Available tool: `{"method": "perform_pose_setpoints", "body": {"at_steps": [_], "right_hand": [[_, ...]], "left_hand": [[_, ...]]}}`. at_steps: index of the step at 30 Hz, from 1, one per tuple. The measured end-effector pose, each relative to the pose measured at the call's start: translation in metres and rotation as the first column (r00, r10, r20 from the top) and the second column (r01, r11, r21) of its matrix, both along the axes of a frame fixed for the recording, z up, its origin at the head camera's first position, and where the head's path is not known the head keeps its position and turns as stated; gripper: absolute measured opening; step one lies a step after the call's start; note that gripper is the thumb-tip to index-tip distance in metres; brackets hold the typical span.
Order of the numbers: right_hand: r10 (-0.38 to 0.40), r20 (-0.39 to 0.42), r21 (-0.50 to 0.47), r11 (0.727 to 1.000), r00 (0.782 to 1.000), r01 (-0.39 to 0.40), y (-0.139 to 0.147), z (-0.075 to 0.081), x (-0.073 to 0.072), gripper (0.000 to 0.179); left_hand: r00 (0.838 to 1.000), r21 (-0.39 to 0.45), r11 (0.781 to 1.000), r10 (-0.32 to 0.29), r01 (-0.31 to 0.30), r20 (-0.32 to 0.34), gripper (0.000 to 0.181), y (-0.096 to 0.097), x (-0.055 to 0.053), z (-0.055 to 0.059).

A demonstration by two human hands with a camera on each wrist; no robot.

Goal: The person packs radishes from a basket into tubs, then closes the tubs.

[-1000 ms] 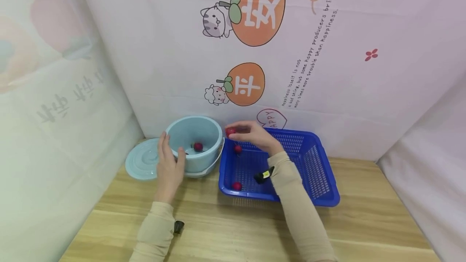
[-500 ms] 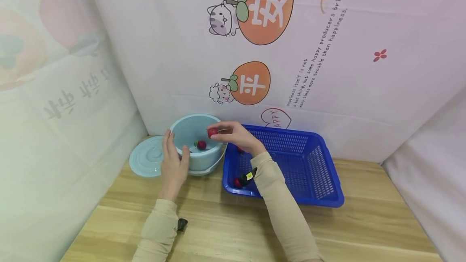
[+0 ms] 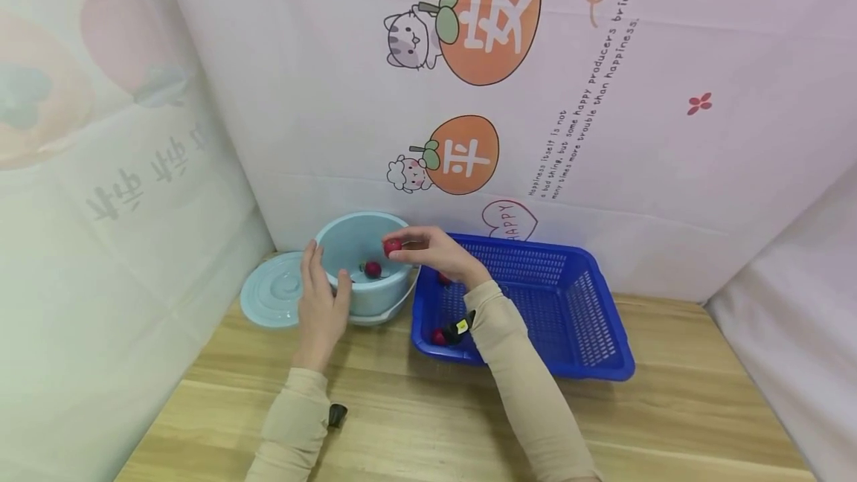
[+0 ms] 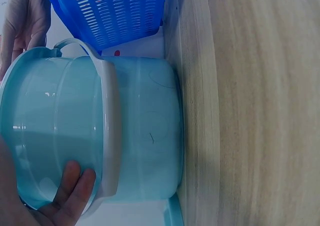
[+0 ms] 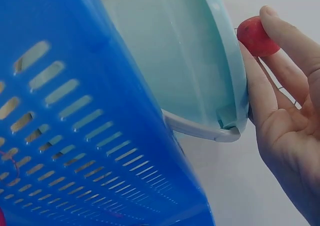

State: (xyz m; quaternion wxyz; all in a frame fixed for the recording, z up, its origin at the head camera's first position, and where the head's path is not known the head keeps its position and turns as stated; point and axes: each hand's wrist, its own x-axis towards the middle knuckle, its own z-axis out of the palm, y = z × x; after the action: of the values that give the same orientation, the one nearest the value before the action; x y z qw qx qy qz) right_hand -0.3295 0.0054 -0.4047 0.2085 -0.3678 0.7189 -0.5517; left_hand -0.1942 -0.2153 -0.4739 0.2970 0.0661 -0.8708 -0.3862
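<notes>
My right hand (image 3: 438, 253) pinches a small red fruit (image 3: 392, 246) between thumb and fingers over the right rim of a light blue bucket (image 3: 361, 300). A thin wire-like stem trails from this fruit in the right wrist view. Inside the bucket lies a dark red fruit (image 3: 372, 269) with a bit of green. My left hand (image 3: 323, 315) rests against the bucket's near left side, fingers spread and fairly straight. In the left wrist view, two of its fingertips (image 4: 86, 178) touch the outer wall beside the pale handle (image 4: 112, 126).
To the right of the bucket stands a blue perforated basket (image 3: 582, 311). Red fruits (image 3: 439, 336) lie at its left end, partly hidden by my right arm. A light blue lid (image 3: 271, 292) lies on the wooden table (image 3: 415, 422) left of the bucket. Printed cloth hangs behind.
My right hand has moved left with the pinched red fruit, from over the basket's left end to over the bucket. My left hand stays at the bucket. The head view has shifted slightly.
</notes>
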Motion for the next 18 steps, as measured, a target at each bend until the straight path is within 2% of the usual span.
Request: {"method": "perform_pose_setpoints", "body": {"at_steps": [4, 9, 14, 18], "right_hand": [[0.021, -0.007, 0.026, 0.999, 1.0, -0.02, 0.0, 0.002, -0.001, 0.044], [0.061, -0.047, 0.13, 0.99, 0.997, -0.054, -0.004, 0.014, -0.004, 0.044], [0.156, -0.113, 0.255, 0.959, 0.981, -0.123, -0.013, 0.029, -0.008, 0.037], [0.218, -0.147, 0.341, 0.927, 0.965, -0.157, -0.02, 0.036, -0.008, 0.033]], "left_hand": [[1.0, 0.003, 1.0, 0.0, 0.0, 0.002, 0.068, 0.0, 0.0, 0.0], [1.0, 0.007, 1.0, 0.002, -0.002, 0.003, 0.069, -0.001, 0.0, 0.002], [1.0, 0.002, 1.0, 0.011, -0.011, -0.007, 0.069, -0.003, -0.001, 0.003], [1.0, 0.007, 1.0, -0.005, 0.005, 0.012, 0.069, -0.002, 0.002, 0.001]]}}
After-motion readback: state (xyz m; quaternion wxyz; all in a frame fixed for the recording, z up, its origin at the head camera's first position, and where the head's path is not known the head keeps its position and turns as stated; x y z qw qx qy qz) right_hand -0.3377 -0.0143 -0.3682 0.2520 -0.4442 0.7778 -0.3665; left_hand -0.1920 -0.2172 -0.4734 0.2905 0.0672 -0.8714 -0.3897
